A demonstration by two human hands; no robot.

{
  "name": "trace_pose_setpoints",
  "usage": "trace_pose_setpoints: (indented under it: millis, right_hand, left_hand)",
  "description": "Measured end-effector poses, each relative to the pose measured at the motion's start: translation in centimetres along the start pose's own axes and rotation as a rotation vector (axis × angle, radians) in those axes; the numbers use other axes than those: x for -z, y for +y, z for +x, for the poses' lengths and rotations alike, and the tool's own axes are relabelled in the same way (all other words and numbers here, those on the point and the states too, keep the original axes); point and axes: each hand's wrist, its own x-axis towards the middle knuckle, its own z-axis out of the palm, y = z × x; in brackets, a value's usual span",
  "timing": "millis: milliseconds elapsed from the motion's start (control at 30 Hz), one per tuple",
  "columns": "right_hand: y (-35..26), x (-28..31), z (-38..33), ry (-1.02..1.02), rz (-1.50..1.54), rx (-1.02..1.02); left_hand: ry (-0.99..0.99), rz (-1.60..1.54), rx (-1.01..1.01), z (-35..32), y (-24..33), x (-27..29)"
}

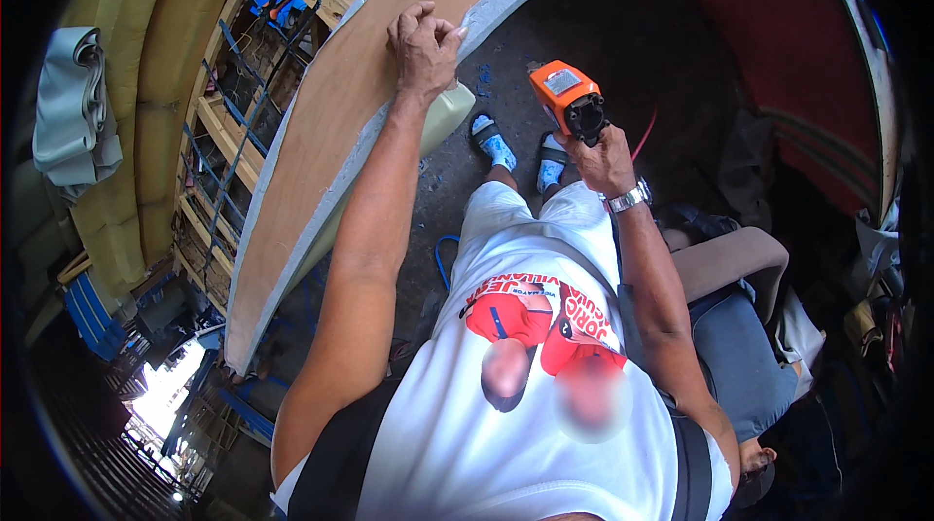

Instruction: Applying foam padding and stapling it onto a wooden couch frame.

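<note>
One shirt [477,467]; right grip [605,163] holds one orange tool [565,85].

The left arm [376,200] reaches far, the left hand [425,52] palm down with fingers [419,12] loosely bent, while the right arm [657,278] extends less far, the right hand [607,163] curled in a grip.

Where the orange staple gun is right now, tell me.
The orange staple gun is right of centre in the head view's upper half, held in the right hand, beyond the silver wristwatch.
</note>
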Motion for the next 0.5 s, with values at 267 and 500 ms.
trace_pose_setpoints:
  millis: [267,500]
  right_hand:
    - [2.0,-1.2,1.9,-0.114,-0.293,-0.138]
    - [2.4,-4.0,6.6,-0.185,-0.288,-0.059]
  left_hand:
    - [-0.023,-0.054,-0.136,0.4,-0.5,0.5]
    - [0.023,-0.018,-0.178,0.7,-1.1,-0.2]
